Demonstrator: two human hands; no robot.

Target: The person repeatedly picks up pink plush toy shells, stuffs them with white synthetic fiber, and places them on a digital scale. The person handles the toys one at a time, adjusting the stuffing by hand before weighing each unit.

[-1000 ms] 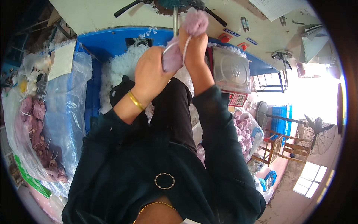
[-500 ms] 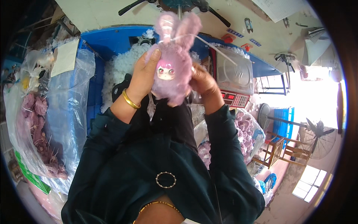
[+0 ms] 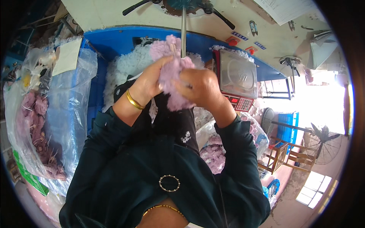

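Both my hands hold a fuzzy pink-purple plush toy (image 3: 167, 76) above my lap. My left hand (image 3: 148, 81) is closed round its left side, thumb toward the top. Across the right side of the toy lies my right hand (image 3: 203, 86), fingers curled into the fur and slightly blurred. An upright metal tube (image 3: 183, 32) comes down from the machine at the bench, and its lower end meets the toy's top between my hands. Whether the tube is inside the toy I cannot tell. A white string trails beside my left wrist. The toy's face is hidden.
White stuffing (image 3: 121, 72) fills the blue bin (image 3: 110, 38) beyond my knees. A red digital scale (image 3: 241, 103) with a clear cover stands right. Pink-purple plush pieces (image 3: 36, 129) lie in a plastic bag at left, more (image 3: 213, 154) at lower right. Snips (image 3: 253, 27) rest on the bench.
The plush toy has turned, so its face no longer shows, and its top has come down to the metal tube's end. My right hand has moved from its edge across its front.
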